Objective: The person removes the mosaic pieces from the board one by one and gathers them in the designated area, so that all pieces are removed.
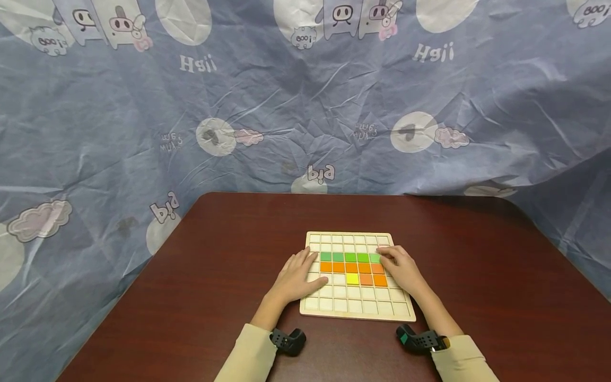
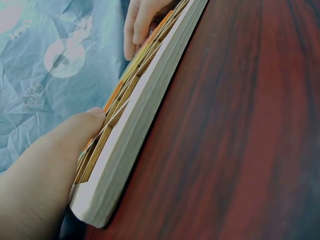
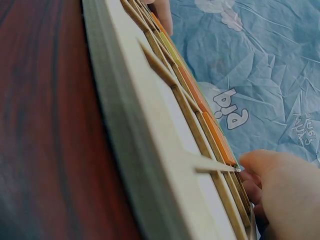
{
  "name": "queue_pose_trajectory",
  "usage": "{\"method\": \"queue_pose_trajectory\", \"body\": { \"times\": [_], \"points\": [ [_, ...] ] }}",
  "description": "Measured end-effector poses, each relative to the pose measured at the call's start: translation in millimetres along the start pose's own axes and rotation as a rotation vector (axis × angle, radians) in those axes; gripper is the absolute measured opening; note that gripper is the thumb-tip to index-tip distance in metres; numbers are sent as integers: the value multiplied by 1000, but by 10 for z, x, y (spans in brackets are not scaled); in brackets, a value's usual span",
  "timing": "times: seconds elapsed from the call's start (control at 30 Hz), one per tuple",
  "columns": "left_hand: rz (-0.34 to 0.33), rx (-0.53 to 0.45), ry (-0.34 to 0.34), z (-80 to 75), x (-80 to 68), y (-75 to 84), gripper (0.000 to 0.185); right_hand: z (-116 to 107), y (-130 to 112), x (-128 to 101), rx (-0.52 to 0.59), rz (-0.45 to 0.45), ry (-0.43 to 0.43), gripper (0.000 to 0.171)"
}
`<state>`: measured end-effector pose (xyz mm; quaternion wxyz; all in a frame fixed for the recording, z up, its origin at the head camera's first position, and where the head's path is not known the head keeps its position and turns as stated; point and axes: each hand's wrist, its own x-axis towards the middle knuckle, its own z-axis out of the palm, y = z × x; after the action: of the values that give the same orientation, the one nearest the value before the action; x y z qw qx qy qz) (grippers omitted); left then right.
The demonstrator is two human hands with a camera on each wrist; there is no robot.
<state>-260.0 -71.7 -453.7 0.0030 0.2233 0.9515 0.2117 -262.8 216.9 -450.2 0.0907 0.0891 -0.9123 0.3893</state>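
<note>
Head view shows a pale wooden grid board (image 1: 357,313) lying flat on a dark red-brown table (image 1: 229,254), near the table's front edge and about midway between its left and right sides. Coloured tiles fill part of the grid: a green row (image 1: 350,257) of five squares, an orange row (image 1: 345,267) right under it, then a yellow tile (image 1: 352,278) with two more orange tiles (image 1: 373,279) on its right. Other cells are bare wood. At the board's left edge lies the left hand (image 1: 298,278), fingers nearly straight and spread flat over the bare cells, thumb reaching toward the lower rows; it grips nothing. Its fingertips lie just beside the left ends of the green and orange rows. On the right side, the right hand (image 1: 401,268) rests on the board with fingers bent, their tips touching the right end of the green row; whether it pinches that tile or only presses on it cannot be told. Right wrist view looks along the board's rim and shows that hand's fingers curled down at the edge of an orange tile. Both wrists carry black straps (image 1: 287,341) over cream sleeves (image 1: 245,356). Behind the table and down its left and right sides hangs a crumpled blue cloth (image 1: 119,132) printed with white circles, pink clouds and cartoon figures.
</note>
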Motion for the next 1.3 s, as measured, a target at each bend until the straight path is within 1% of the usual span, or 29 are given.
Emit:
{"method": "queue_pose_trajectory", "body": {
  "times": [0.3, 0.47, 0.67, 0.73, 1.0, 1.3],
  "points": [
    [3, -3, -17, 31, 8, 6, 74, -27, -1, -17, 4, 14, -17, 29],
    [11, 5, -13, 40, 29, 13, 74, -55, -10, -24, -1, 13, -16, 29],
    [16, -11, 1, 11, 48, 29, 73, -82, -23, 1, 8, 9, -18, 29],
    [13, -14, -3, 1, 51, 35, 73, -85, -19, 6, 7, 13, -20, 29],
    [9, 12, -9, -4, -30, -15, 73, 20, -37, -39, 31, 35, -19, 27],
    [18, -1, -7, -3, -10, 8, 72, -16, -23, -20, 23, 34, -15, 27]
  ]
}}
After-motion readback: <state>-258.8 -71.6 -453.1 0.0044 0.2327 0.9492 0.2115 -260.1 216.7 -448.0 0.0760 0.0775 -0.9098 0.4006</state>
